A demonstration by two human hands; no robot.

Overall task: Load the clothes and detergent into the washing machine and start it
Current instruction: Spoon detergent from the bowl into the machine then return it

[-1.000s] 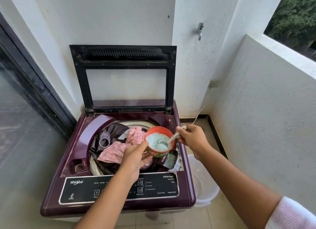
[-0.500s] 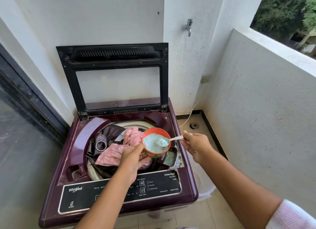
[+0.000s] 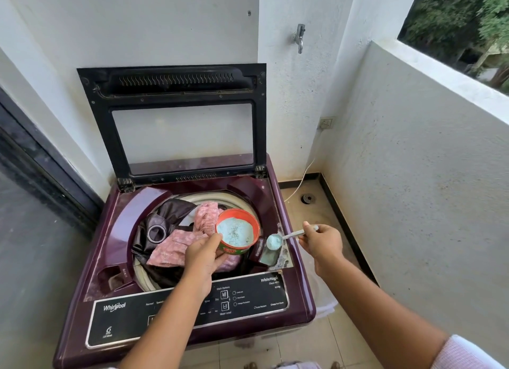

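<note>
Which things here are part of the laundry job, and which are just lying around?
In use: washing machine, clothes in its drum, detergent tub held by the left hand, spoon of powder held by the right hand, detergent tray beside the drum.
Just there: wall tap, wall socket, white cable, floor drain.

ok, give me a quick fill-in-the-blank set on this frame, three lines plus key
1. The right hand holds a ____ loaded with powder.
2. The left hand holds the orange tub above the ____ inside the washing machine.
3. The machine's lid stands ____.

Missing words: spoon; clothes; open.
</note>
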